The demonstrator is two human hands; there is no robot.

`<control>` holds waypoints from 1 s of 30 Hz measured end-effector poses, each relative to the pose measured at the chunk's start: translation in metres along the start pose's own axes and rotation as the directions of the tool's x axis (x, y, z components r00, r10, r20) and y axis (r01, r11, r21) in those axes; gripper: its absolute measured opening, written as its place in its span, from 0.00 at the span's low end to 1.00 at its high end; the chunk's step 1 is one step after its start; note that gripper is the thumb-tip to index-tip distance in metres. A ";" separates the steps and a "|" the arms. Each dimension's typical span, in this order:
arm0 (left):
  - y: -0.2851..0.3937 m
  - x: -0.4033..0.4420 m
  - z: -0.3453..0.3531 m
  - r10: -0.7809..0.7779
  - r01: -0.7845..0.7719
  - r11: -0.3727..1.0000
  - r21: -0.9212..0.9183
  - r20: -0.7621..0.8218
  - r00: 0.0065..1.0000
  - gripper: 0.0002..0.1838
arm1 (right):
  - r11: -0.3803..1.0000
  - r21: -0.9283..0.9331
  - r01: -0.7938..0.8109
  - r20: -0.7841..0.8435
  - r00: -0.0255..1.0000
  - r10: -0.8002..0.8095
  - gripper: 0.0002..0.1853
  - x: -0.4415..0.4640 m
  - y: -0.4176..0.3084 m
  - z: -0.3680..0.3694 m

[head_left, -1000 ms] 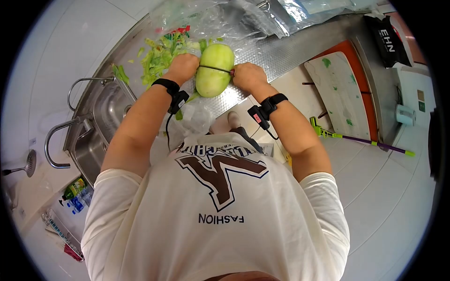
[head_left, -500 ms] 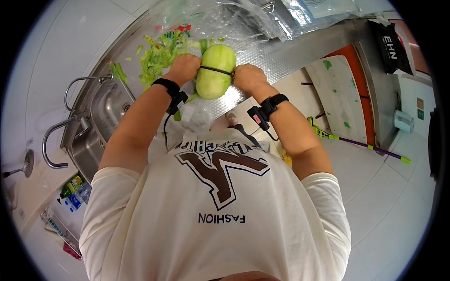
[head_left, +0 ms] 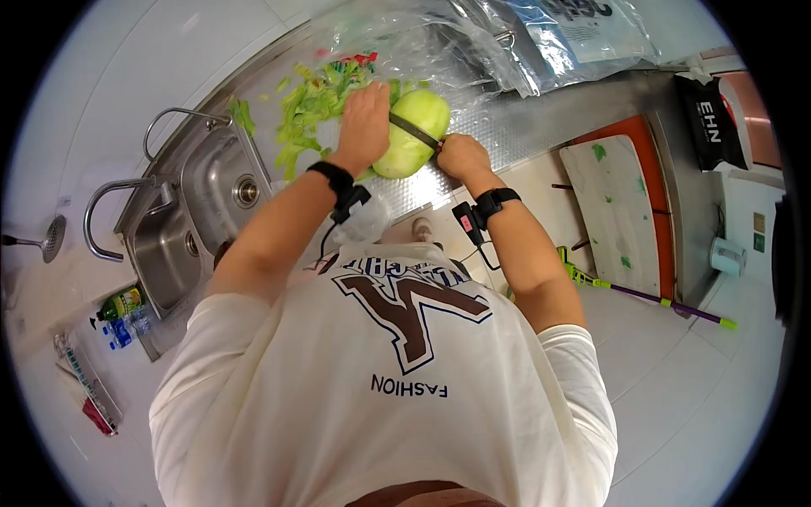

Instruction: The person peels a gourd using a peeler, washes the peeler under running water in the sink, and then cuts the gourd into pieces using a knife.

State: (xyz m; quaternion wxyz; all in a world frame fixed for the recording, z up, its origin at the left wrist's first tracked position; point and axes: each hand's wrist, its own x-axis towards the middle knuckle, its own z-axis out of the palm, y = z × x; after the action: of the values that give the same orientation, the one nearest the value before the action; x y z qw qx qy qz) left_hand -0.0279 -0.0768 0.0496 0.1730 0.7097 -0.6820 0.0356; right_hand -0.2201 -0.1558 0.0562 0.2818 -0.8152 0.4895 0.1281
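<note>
A peeled pale-green melon-like vegetable (head_left: 422, 114) lies on the metal counter (head_left: 498, 122). Across its middle runs a dark knife blade (head_left: 414, 131), slanting down to the right. My right hand (head_left: 464, 158) is closed round the knife's handle at the vegetable's right side. On the left, my left hand (head_left: 367, 122) has its fingers stretched out and lies against the vegetable and the far end of the blade. Green peelings (head_left: 308, 106) are heaped to the left of that hand. How deep the blade sits cannot be told.
Clear plastic bags (head_left: 414, 42) lie along the back of the counter. A double sink (head_left: 221, 182) with two taps is at the left. At the right stand a folded board (head_left: 610, 198), a green and purple mop (head_left: 642, 294) and a black bag (head_left: 708, 122).
My left hand has gone from a closed fist to outstretched fingers beside the vegetable. The blade now slants more and shows wider. The whole view has shifted a little.
</note>
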 end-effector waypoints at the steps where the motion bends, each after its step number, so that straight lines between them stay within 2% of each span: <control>1: 0.011 -0.009 -0.003 -0.125 0.112 0.989 -0.098 -0.140 0.982 0.36 | 0.999 0.038 -0.015 0.004 1.000 0.015 0.15 0.000 0.000 0.002; 2: 0.021 -0.021 -0.006 -0.211 0.206 0.972 -0.115 -0.038 0.977 0.45 | 0.999 0.040 -0.015 0.011 1.000 0.015 0.15 0.003 0.001 0.006; 3: 0.035 -0.028 -0.008 -0.216 0.211 0.971 -0.116 -0.030 0.976 0.45 | 0.999 0.049 0.010 0.013 1.000 -0.010 0.15 0.007 0.002 0.010; 5: 0.057 -0.034 -0.012 -0.421 0.465 0.855 -0.228 0.218 0.881 0.55 | 0.998 0.048 0.032 0.020 0.999 -0.033 0.15 0.005 0.003 0.014; 6: 0.060 -0.036 -0.010 -0.413 0.455 0.861 -0.226 0.209 0.886 0.63 | 0.998 0.052 0.047 0.009 0.999 -0.048 0.15 0.003 0.000 0.011; 8: 0.060 -0.031 -0.005 -0.456 0.499 0.846 -0.187 0.231 0.860 0.63 | 0.997 0.044 0.064 0.004 0.998 -0.064 0.15 0.000 -0.004 0.005; 10: 0.057 -0.026 0.000 -0.501 0.545 0.826 -0.146 0.254 0.828 0.64 | 0.989 0.017 0.149 -0.030 0.989 -0.148 0.15 -0.008 -0.008 -0.002; 14: 0.044 -0.025 0.005 -0.533 0.589 0.794 -0.146 0.297 0.792 0.61 | 0.984 -0.072 0.164 0.041 0.986 -0.161 0.16 -0.029 -0.010 -0.027; 19: 0.043 -0.025 0.010 -0.511 0.568 0.805 -0.169 0.288 0.810 0.59 | 0.993 -0.101 0.060 0.114 0.992 -0.049 0.16 -0.030 -0.002 -0.033; 30: 0.045 -0.024 0.009 -0.531 0.588 0.798 -0.129 0.307 0.789 0.58 | 0.999 -0.041 -0.009 0.124 0.992 0.014 0.17 -0.014 0.011 0.006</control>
State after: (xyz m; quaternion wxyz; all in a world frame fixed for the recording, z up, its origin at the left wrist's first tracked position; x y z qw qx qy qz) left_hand -0.0753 -0.0569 0.0431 0.1631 0.8555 -0.4556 -0.1844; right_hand -0.2359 -0.1462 0.0541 0.2946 -0.8084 0.4728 0.1901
